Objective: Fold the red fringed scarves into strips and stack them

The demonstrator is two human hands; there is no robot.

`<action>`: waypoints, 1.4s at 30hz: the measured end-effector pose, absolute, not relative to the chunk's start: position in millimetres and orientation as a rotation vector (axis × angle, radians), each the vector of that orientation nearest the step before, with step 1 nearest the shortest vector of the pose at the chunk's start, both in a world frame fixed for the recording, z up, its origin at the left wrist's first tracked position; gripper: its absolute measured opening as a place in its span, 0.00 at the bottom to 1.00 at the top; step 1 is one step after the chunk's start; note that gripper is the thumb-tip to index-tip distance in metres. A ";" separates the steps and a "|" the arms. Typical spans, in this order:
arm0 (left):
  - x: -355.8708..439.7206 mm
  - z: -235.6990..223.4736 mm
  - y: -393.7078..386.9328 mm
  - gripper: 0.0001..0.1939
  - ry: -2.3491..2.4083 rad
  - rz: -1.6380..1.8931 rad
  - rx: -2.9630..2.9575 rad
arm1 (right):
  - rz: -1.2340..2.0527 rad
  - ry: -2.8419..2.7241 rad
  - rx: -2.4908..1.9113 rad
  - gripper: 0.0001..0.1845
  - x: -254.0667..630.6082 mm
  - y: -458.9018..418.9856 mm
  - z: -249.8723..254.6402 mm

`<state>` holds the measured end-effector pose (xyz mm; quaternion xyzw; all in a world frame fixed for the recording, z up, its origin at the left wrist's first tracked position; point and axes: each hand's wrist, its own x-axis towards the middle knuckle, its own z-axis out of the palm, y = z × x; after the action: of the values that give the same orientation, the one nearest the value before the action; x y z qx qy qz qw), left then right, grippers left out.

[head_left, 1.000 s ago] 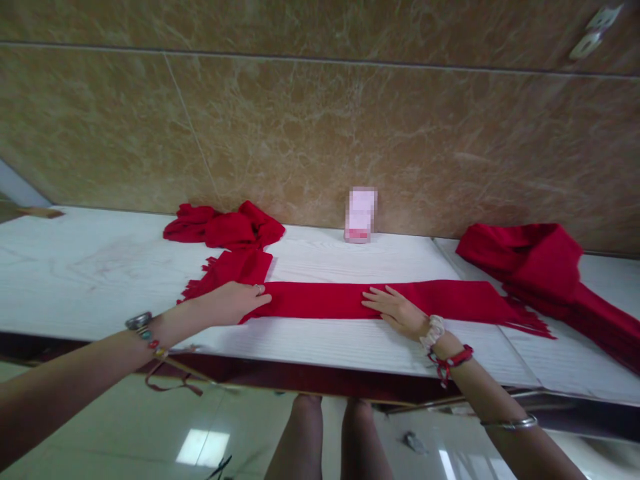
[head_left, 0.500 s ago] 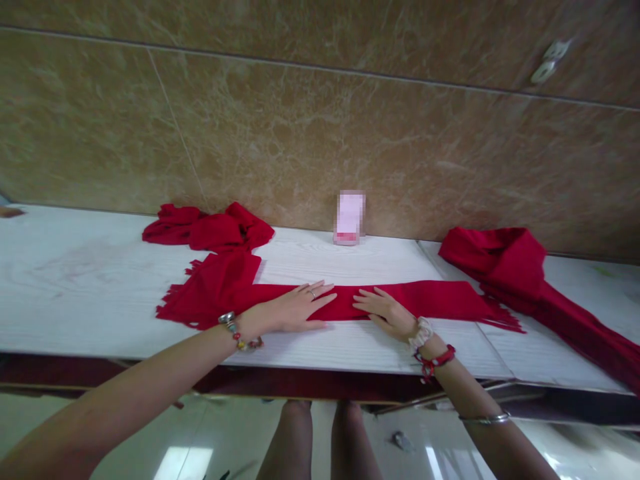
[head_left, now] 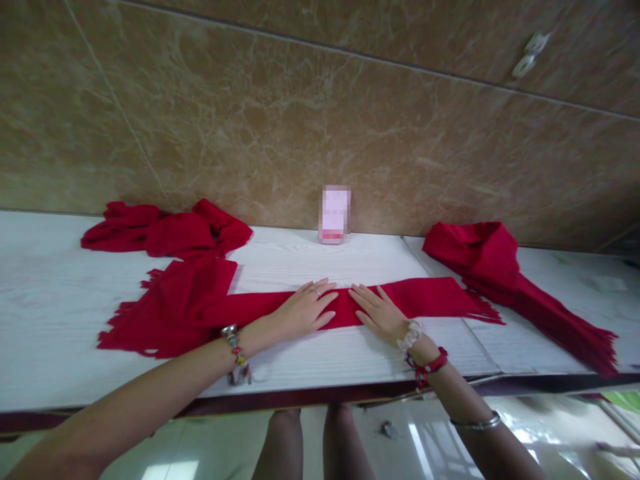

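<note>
A red fringed scarf (head_left: 430, 298) lies as a long flat strip along the white table. My left hand (head_left: 304, 312) rests flat on its middle, fingers stretched toward the right. Close beside it, my right hand (head_left: 381, 315) also presses palm-down on the strip, fingers pointing left. Only a small gap of red cloth separates the fingertips. Neither hand grips the fabric. At the left, the scarf widens into a loose folded part with fringe (head_left: 170, 310), which meets a crumpled red cloth (head_left: 173, 230) by the wall. Cloth under the palms is hidden.
Another red fringed scarf (head_left: 483, 257) lies loosely folded at the right. A blurred pink-and-white box-like object (head_left: 335, 213) stands against the brown marbled wall (head_left: 280, 120). The white tabletop (head_left: 285, 261) ends at a dark front edge near my legs. White fittings (head_left: 531, 55) sit on the wall.
The camera view has turned a little, so the table and wall look tilted and the scarves sit farther left. Both hands stay flat on the scarf, fingertips slightly closer together.
</note>
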<state>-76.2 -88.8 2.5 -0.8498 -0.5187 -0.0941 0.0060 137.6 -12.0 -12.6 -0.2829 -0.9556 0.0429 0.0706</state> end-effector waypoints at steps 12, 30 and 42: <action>-76.7 -8.7 -84.0 0.26 -1.602 -0.158 -2.738 | 0.072 -2.795 -0.937 0.26 140.4 -10.4 -11.7; -76.7 -10.8 -89.9 0.41 -1.928 -0.085 -2.521 | -0.188 -2.895 -1.085 0.25 148.0 -5.8 -6.3; -75.1 -4.7 -91.4 0.41 -1.978 -0.052 -2.544 | -0.262 -2.563 -1.793 0.25 267.4 46.0 19.8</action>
<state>-75.1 -91.4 -4.7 -0.7887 -0.6132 -0.0162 -0.0407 267.4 46.0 19.8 -0.5712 -0.8166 -0.0835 0.0014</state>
